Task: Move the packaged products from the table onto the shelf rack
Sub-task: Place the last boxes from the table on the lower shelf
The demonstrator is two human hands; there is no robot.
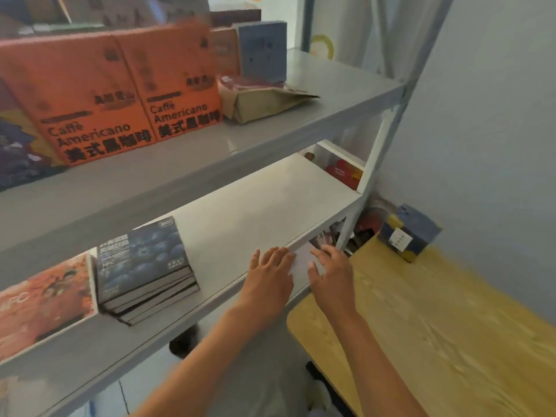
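Two bare forearms reaching up from 6 o'clock. Left hand (pixel 269 273) flat, fingers spread, palm down on the near edge of a large white box (pixel 255 206); grip loose, closed on nothing. Right hand (pixel 329 273) at the box's near right corner, fingers curled against the end face; cannot tell whether that grip clamps the box or only presses it. White box lying flat on the lower shelf (pixel 150 335) of the grey shelf rack (pixel 388 136), its right end jutting past the shelf edge toward 3 o'clock. Wood-grain worktop (pixel 436 341) at 4 o'clock, below the hands. Left of the white box, toward 9 o'clock, a stack of dark blueberry-print packs (pixel 144 266), and touching it further left an orange-print box (pixel 45 302). Farther right, at 2 o'clock, a small blue-and-yellow box (pixel 409 233) tilted in the worktop's far corner by the wall. Higher, on the upper shelf at 11 o'clock, two orange Caffè Americano boxes (pixel 126 91) upright side by side; beside them at 12 o'clock a brown paper bag (pixel 258 100) lying down, with a grey-blue box (pixel 263 51) standing behind.
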